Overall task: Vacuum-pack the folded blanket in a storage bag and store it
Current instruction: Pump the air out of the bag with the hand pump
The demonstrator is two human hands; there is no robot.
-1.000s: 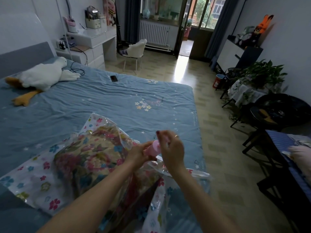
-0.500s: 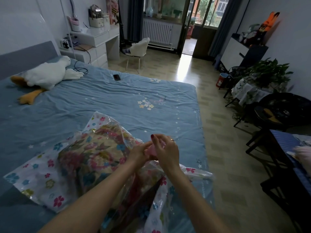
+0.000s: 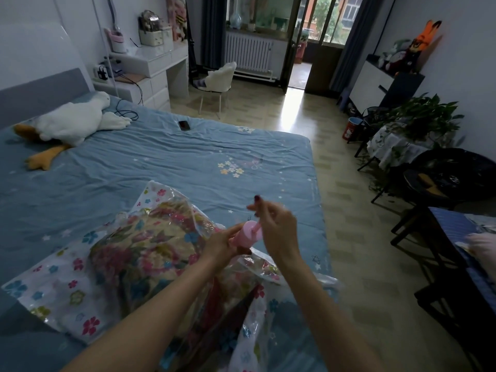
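two hands work a pink hand pump (image 3: 248, 233) above the storage bag (image 3: 80, 277): left hand (image 3: 221, 244) grips its barrel, right hand (image 3: 276, 226) pinches its raised handle. folded blanket (image 3: 145, 253) sits inside the bag on the bed (image 3: 161, 162).

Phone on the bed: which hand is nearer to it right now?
Left, narrowly. The left hand grips the pink pump over the storage bag, on the side of the phone. The right hand, pinching the pump's handle, sits further toward the bed's floor-side edge.
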